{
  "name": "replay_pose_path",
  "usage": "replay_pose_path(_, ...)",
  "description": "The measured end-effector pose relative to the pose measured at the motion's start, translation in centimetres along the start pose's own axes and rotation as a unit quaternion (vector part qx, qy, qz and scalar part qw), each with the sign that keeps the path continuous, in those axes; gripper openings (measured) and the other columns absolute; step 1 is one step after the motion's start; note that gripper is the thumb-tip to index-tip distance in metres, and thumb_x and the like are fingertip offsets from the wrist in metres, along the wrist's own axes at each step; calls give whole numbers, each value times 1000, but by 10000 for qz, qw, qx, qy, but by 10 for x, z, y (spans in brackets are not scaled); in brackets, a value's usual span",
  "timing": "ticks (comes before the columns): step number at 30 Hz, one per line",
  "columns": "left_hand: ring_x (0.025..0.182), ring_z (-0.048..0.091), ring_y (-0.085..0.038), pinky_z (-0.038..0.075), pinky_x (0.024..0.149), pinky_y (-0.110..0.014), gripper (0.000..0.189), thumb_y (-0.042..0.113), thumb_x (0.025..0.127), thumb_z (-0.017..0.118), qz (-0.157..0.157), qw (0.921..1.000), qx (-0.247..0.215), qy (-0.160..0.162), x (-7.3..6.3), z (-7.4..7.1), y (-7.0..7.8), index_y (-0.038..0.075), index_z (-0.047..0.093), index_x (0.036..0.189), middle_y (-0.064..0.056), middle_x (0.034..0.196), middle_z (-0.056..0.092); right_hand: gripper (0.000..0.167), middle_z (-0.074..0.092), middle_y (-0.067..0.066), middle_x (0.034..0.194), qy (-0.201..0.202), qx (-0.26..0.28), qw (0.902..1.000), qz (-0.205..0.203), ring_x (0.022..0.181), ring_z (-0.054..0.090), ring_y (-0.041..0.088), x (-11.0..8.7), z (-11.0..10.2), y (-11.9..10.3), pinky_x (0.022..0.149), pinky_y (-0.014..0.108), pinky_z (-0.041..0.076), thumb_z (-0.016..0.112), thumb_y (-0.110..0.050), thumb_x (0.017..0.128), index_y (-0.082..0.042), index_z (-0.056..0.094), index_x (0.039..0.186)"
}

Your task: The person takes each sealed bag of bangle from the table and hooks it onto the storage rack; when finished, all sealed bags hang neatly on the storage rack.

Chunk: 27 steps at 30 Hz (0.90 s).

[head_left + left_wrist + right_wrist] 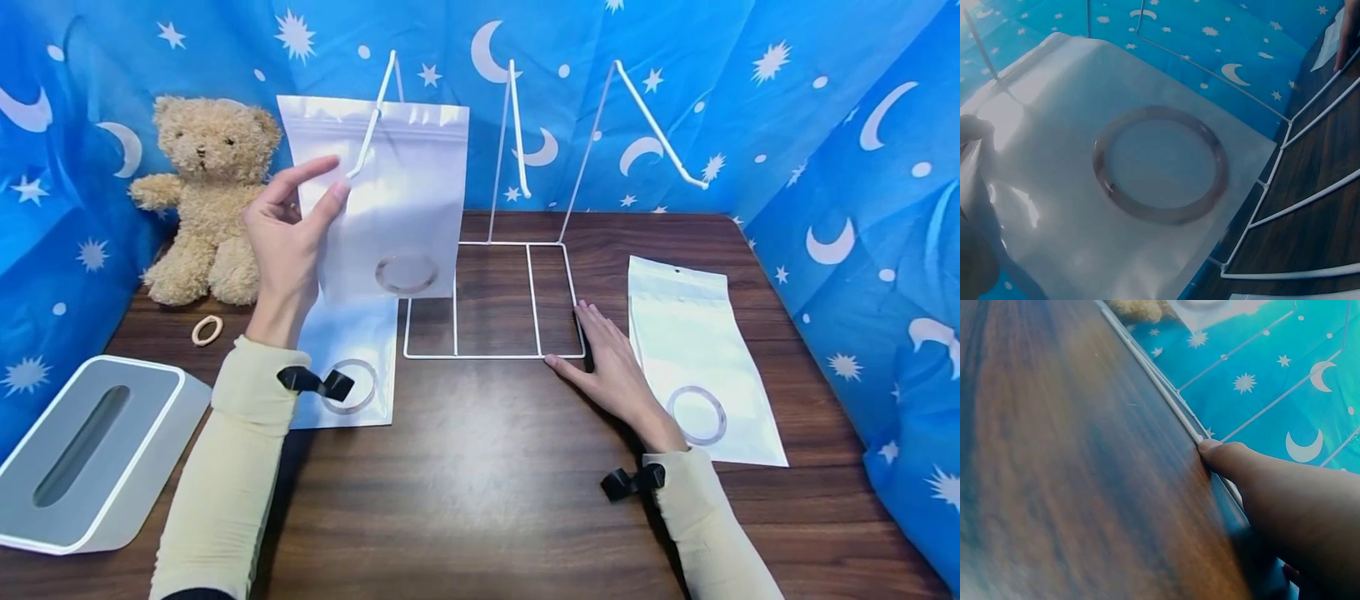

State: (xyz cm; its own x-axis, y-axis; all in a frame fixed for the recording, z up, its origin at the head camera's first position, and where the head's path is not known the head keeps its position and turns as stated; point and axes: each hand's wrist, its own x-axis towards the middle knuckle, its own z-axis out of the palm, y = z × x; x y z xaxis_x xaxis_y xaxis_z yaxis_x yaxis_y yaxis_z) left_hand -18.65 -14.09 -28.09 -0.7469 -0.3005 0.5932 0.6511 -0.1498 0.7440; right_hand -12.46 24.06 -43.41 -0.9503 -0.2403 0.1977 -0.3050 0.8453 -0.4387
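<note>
A white zip pouch point(408, 200) with a ring-shaped window hangs on the left hook of a white wire rack point(495, 357). My left hand point(288, 225) is at the pouch's left edge. Its index finger and thumb lie apart over the front face, close to the hook's tip. The left wrist view shows the pouch's ring window point(1160, 165) up close. My right hand point(615, 371) rests at the front right corner of the rack's base, fingers extended along the side wire. In the right wrist view its thumb point(1229, 459) presses the front wire.
Another pouch point(341, 333) lies behind my left wrist, and more white pouches point(686, 358) lie at the right. A teddy bear point(217, 200), wooden ring point(207, 331) and grey-topped tissue box point(97, 442) stand at the left. Blue curtains point(825, 167) border the table.
</note>
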Motion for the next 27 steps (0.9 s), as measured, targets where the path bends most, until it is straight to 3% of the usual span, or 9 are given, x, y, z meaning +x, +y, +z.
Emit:
replay_pose_path(6,107,59,-27,51,82,-25,25,-8,77,78,-310,9990,-249,215,18,14,-11,-5,75,102,-16,103,71,94,26,16,158,-49,-58,10000,29,145,22,33,-2,2,-2,115,53,18,64,-60,87,-5,28,154)
replay_pose_path(12,114,59,-26,39,104,-33,22,-10,79,76,-196,9992,-176,317,34,24,-25,-3,75,100,-15,103,72,94,26,16,158,-41,-81,9999,54,145,22,33,-1,-3,-1,116,52,17,63,-61,87,-6,27,155)
replay_pose_path(16,113,60,-26,40,103,-30,23,-11,79,75,-214,9988,-163,399,37,23,-25,-3,75,100,-15,102,72,94,26,16,158,-59,-93,9999,49,145,21,33,-1,-3,-4,116,52,17,63,-61,87,-6,27,155)
replay_pose_path(22,103,63,-26,48,83,-25,23,-7,80,76,-305,9987,-156,378,38,19,-26,-2,75,102,-16,104,71,95,25,15,158,-68,-156,9998,80,145,21,32,-1,-2,-5,116,51,17,63,-62,86,-8,26,155)
replay_pose_path(26,106,60,-25,47,81,-25,26,-7,80,76,-323,9992,-191,155,37,16,-26,-2,74,106,-16,110,69,95,25,16,158,-84,-134,9998,89,145,21,33,-1,-3,-3,116,52,17,62,-62,87,-7,26,155)
replay_pose_path(27,100,59,-24,45,79,-23,27,-7,80,76,-308,9994,-138,74,36,16,-26,-2,74,107,-16,112,67,95,25,16,158,-76,-132,9998,95,145,21,33,-1,-3,-2,116,52,17,62,-62,87,-6,26,155)
